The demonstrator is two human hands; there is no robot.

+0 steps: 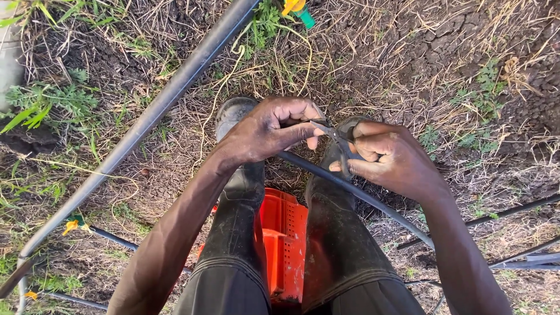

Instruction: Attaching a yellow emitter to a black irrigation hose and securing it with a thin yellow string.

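Near the centre of the frame I see my left hand (269, 129) curled around the end of a thin black hose (356, 195), fingers closed on it, while my right hand (392, 158) grips a small pair of scissors (338, 142) whose blades meet the hose just beside the left fingertips. From there the hose runs down toward the lower right, passing over my right boot (341, 233).

Room to move is tight at the middle: both boots stand close together, the left boot (239, 192) just under my left wrist, and an orange plastic crate (284, 245) sits between and behind them, its slatted wall showing in the gap. I cannot tell what the crate holds; my legs cover most of it.

Across the upper left a thick dark pipe (169, 93) runs diagonally from the top centre down to the left edge, well apart from my hands. More thin hoses (513, 210) lie along the right edge and the lower left. A yellow and green fitting (297, 10) lies at the top centre, another (73, 223) beside the thick pipe at lower left. Dry grass and cracked soil (455, 41) fill the upper right.
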